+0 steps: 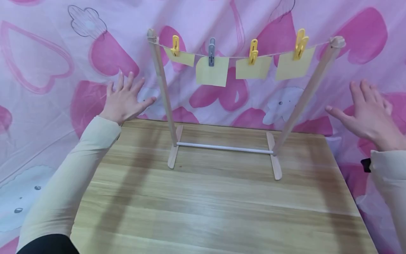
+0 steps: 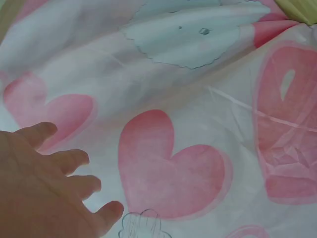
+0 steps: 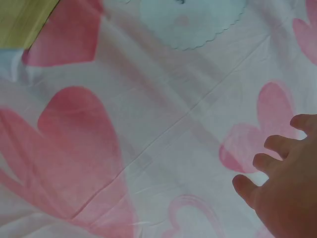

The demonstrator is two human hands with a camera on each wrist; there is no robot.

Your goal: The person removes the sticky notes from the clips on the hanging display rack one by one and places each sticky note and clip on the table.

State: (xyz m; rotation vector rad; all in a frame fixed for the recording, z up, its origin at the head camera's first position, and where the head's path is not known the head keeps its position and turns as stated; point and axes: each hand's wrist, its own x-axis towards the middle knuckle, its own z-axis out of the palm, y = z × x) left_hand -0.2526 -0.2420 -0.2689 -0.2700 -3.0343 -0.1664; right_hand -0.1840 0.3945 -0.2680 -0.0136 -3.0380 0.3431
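Note:
A small wooden rack stands on the table, with a left post [image 1: 163, 88], a right post [image 1: 307, 95] and a white rod [image 1: 225, 147] low between them. Along the string [image 1: 233, 57] hang several pale yellow paper pieces [image 1: 211, 74], held by yellow clothespins [image 1: 253, 53] and one grey clothespin [image 1: 211, 53]. Left of the rack my left hand [image 1: 122, 100] is raised with fingers spread, holding nothing. On the other side, beyond the table's right edge, my right hand [image 1: 369, 111] is likewise raised, fingers extended and apart from the rack. Both wrist views show only the hands against cloth.
A pink and white cloth [image 1: 203, 21] with hearts and cloud faces hangs behind and beside the table. The wooden tabletop [image 1: 203, 204] stretches in front of the rack, its right edge running diagonally. The rack's two feet [image 1: 172, 155] rest on it.

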